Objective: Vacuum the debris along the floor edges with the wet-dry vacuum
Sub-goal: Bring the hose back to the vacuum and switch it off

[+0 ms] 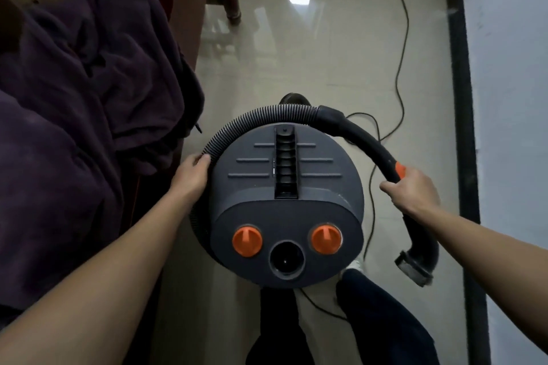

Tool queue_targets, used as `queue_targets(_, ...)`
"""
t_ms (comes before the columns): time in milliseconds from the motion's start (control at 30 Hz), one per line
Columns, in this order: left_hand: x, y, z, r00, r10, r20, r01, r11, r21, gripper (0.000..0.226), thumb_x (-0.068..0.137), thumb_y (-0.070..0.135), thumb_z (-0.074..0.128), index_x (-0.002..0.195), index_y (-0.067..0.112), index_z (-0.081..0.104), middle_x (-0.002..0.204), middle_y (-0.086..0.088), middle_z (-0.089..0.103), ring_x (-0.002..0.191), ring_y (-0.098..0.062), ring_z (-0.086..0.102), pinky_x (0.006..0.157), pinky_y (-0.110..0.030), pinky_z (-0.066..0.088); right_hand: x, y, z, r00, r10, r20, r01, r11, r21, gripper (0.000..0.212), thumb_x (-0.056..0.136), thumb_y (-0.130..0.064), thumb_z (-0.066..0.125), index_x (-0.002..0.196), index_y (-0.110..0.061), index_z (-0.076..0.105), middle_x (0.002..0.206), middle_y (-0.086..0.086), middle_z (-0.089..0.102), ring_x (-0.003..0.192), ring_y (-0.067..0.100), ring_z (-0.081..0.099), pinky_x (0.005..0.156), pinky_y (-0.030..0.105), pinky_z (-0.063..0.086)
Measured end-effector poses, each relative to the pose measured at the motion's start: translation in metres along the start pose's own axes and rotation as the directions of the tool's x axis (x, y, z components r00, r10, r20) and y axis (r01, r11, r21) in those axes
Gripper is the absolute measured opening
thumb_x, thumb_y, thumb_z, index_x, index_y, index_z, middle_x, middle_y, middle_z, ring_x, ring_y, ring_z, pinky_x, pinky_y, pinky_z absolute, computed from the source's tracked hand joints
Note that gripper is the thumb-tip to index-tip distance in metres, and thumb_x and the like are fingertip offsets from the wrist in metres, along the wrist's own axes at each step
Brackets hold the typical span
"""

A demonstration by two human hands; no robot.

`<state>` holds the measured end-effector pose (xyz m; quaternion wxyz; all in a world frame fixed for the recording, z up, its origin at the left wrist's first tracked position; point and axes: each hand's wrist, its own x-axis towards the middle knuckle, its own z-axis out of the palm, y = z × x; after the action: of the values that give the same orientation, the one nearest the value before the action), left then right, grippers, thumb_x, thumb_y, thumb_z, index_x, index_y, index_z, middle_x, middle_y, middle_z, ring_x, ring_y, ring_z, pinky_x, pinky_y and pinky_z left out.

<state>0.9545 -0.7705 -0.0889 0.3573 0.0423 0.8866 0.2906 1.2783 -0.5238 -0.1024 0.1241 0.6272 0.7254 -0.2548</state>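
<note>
The wet-dry vacuum (284,210) stands on the shiny floor (296,53), in the middle and near. The right hand (412,190) is wrapped around the black hose handle (364,142) (its open end (413,271) hangs off the floor). The left hand (191,176) touches the ribbed hose (237,124); it is hard to tell if it grips. This looks like getting ready. Next, the open end should go down to the dark floor edge (462,98) on the right.

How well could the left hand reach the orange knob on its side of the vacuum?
Probably yes: the left hand touches the hose beside the vacuum, and the orange knob sits uncovered on top, nothing between them.
</note>
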Motion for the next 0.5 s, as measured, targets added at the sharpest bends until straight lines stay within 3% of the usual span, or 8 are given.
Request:
queue_targets(133, 0.036, 0.058, 0.02, 0.96, 0.278, 0.044, -0.281, 0.948, 0.148, 0.047, 0.098, 0.044, 0.039, 0.136, 0.019, 0.051, 0.141, -0.007, 0.051, 0.13, -0.026, 0.045, 0.106, -0.034, 0.033, 0.01, -0.006, 0.007, 0.999, 0.01, -0.04, -0.012, 0.998, -0.062, 0.031, 0.079, -0.031, 0.069, 0.105, -0.019, 0.059, 0.09, 0.012, 0.065, 0.084, 0.036, 0.061, 0.072, 0.039, 0.05)
queue_targets(233, 0.055, 0.104, 0.049, 0.897, 0.39, 0.208, -0.421, 0.897, 0.132, 0.05, 0.095, 0.053, 0.04, 0.131, 0.022, 0.057, 0.137, -0.004, 0.055, 0.128, -0.024, 0.047, 0.109, -0.036, 0.033, 0.017, -0.01, 0.014, 0.999, 0.041, -0.009, -0.041, 0.995, -0.094, 0.032, 0.078, -0.032, 0.071, 0.105, -0.019, 0.058, 0.09, 0.011, 0.065, 0.084, 0.034, 0.061, 0.072, 0.038, 0.05)
queue_targets(300, 0.063, 0.115, 0.067, 0.885, 0.346, 0.313, -0.412, 0.894, 0.176, 0.053, 0.09, 0.062, 0.038, 0.118, 0.026, 0.065, 0.128, -0.006, 0.061, 0.121, -0.027, 0.053, 0.108, -0.043, 0.036, 0.022, -0.015, 0.018, 0.996, 0.068, 0.061, -0.063, 0.994, -0.09, 0.032, 0.077, -0.03, 0.074, 0.102, -0.02, 0.057, 0.089, 0.008, 0.064, 0.083, 0.031, 0.06, 0.072, 0.037, 0.049)
queue_targets(367, 0.068, 0.112, 0.077, 0.901, 0.305, 0.307, -0.362, 0.921, 0.146, 0.047, 0.089, 0.062, 0.045, 0.106, 0.025, 0.068, 0.117, -0.008, 0.066, 0.114, -0.03, 0.057, 0.104, -0.045, 0.04, 0.028, -0.021, 0.019, 0.986, 0.039, 0.161, -0.049, 0.997, 0.058, 0.035, 0.074, -0.029, 0.079, 0.099, -0.023, 0.056, 0.091, 0.002, 0.063, 0.087, 0.027, 0.059, 0.075, 0.037, 0.048)
queue_targets(433, 0.072, 0.103, 0.078, 0.923, 0.285, 0.26, -0.286, 0.958, -0.036, 0.032, 0.09, 0.05, 0.057, 0.09, 0.02, 0.068, 0.097, -0.006, 0.069, 0.095, -0.025, 0.063, 0.09, -0.032, 0.049, 0.034, -0.035, 0.014, 0.972, -0.076, 0.223, 0.008, 0.956, 0.294, 0.045, 0.073, -0.036, 0.081, 0.111, -0.031, 0.057, 0.101, -0.006, 0.062, 0.097, 0.018, 0.057, 0.085, 0.035, 0.045)
queue_targets(500, 0.074, 0.098, 0.073, 0.916, 0.266, 0.3, -0.219, 0.959, -0.18, 0.022, 0.091, 0.038, 0.063, 0.082, 0.018, 0.066, 0.08, -0.003, 0.065, 0.071, -0.015, 0.059, 0.064, -0.017, 0.049, 0.043, -0.063, 0.004, 0.952, -0.187, 0.242, 0.065, 0.897, 0.438, 0.048, 0.08, -0.049, 0.074, 0.123, -0.034, 0.058, 0.114, -0.011, 0.061, 0.109, 0.011, 0.055, 0.095, 0.029, 0.041)
